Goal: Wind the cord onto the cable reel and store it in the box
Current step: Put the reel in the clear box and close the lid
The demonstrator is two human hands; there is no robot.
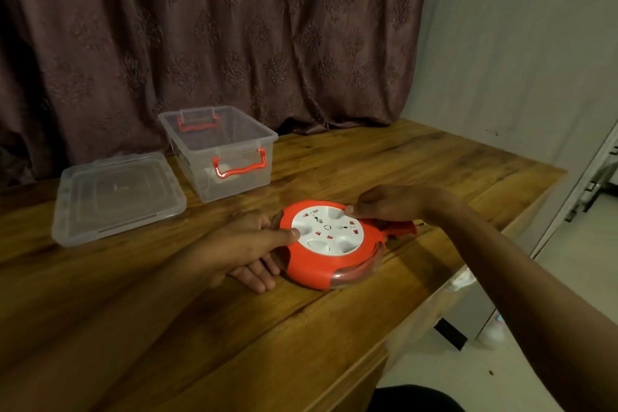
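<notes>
Our right forearm crosses the near right of the scene, reaching out over the wooden table (pixel 207 328) to the cable reel (pixel 329 244). That reel lies flat on the table near its right edge, a round red case with a white socket face on top and a clear band around its side, through which we see dark red cord wound inside. Our right hand (pixel 388 202) sits on the far right side of the reel, fingers curled down, with a fingertip pressed on the rim of the white face. Just below that hand a red plug (pixel 403 229) sticks out to the right of the reel; we cannot tell whether the lower fingers grip it or only rest beside it. Our left hand (pixel 244 246) holds the reel from the left: the thumb lies on top, its tip touching the white face, while the other fingers are half open and slide under the reel's left edge against the table.

Farther back and to the left stands the box (pixel 234 174), clear plastic with red handles at its near and far ends, open at the top and well apart from the reel. Its clear lid (pixel 117 197) lies flat on the table just to the left of it. Behind the table hangs a dark patterned curtain (pixel 217 27), and a pale wall (pixel 521 43) rises on the right.
</notes>
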